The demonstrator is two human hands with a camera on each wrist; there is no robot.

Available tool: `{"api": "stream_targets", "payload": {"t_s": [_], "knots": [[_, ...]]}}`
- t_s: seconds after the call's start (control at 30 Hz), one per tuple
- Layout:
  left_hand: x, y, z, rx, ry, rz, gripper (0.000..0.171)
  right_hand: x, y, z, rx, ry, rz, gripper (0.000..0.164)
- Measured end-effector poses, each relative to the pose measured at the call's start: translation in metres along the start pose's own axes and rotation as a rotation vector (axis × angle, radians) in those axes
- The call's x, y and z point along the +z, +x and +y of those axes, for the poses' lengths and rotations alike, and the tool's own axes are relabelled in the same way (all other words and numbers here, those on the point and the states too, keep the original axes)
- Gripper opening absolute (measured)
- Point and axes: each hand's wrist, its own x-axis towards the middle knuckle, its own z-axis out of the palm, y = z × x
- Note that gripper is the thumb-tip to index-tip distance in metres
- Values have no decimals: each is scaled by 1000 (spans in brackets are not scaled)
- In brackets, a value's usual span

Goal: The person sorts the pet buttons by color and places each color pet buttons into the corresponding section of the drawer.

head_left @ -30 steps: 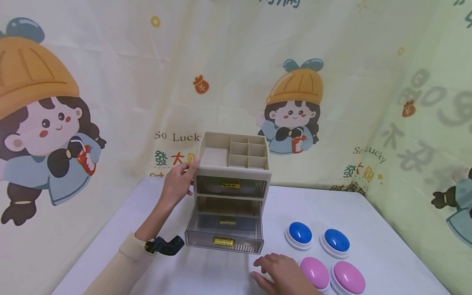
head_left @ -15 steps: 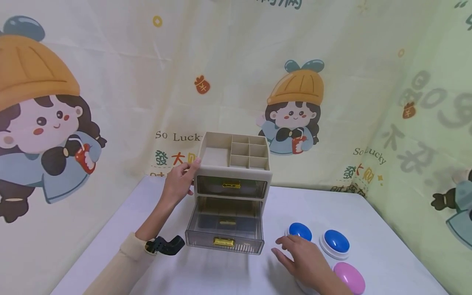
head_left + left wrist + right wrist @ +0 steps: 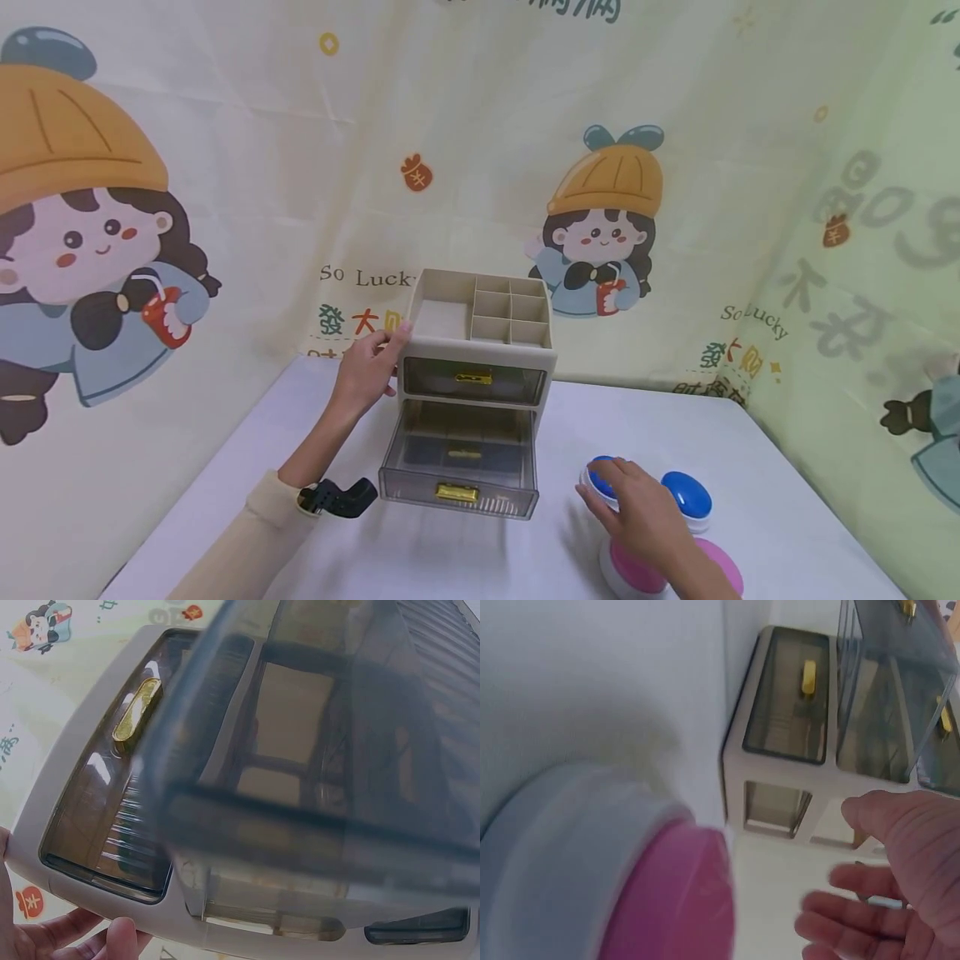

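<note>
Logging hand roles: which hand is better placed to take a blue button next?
Probably right: the right hand, apparently empty, is at a blue button, while the left hand holds the drawer box.

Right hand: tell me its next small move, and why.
Probably close the right hand around the blue button beneath its fingers: they reach over it, seemingly without a grip. The middle drawer stands pulled out, and the left hand touches the side of the drawer unit, perhaps steadying it.
</note>
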Motion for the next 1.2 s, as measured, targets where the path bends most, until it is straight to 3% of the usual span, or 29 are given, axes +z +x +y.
{"api": "stream_targets", "payload": {"t_s": [0.23,0.6,0.67,0.83,0.9,0.97,1.2], "knots": [[1,1,0,1,-2,6,60,-6,7,12,217,302,-49,76],[0,1,1,-2,-2,14,60,-3,17,26,256,373,-53,78],[0,1,1,-7,-5,15,59,-2,20,31,304,480,-93,77],[2,2,1,-8,-10,11,59,-5,27,44,494,869,-216,75],[2,2,2,-4,-7,13,59,-6,29,47,537,951,-229,75],[1,2,2,-1,-3,15,59,-7,29,49,548,968,-228,74],[1,1,2,-11,1,13,60,0,27,54,529,836,-222,77]]}}
